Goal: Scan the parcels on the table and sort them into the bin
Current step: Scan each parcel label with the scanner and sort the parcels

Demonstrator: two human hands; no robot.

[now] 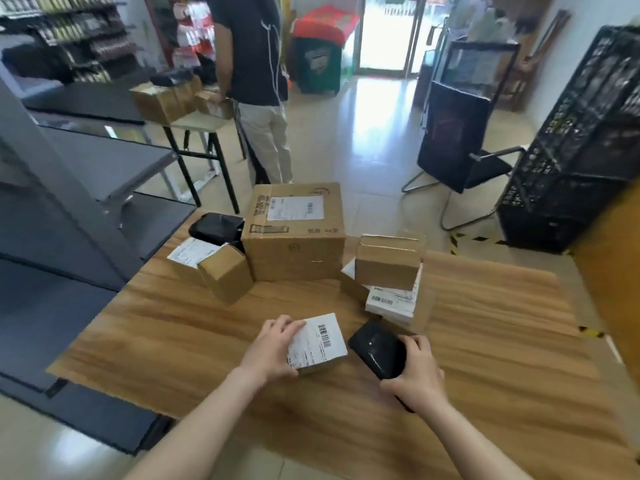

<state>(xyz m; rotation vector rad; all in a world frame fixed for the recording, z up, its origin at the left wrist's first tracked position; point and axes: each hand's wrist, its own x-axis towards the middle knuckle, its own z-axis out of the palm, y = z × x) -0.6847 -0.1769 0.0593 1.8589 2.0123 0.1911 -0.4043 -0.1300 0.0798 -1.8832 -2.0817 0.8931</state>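
Fingers [282, 323] of your left hand [272, 353] grip a labelled parcel [317, 341]; your right hand [417, 374] holds the scanner [377, 349]. Several other parcels [294, 233] wait on the desk [491, 327], seemingly unsorted.

One head-worn wide-angle view looks forward and down, close over the bench [485, 341], with shop floor [363, 133] beyond.
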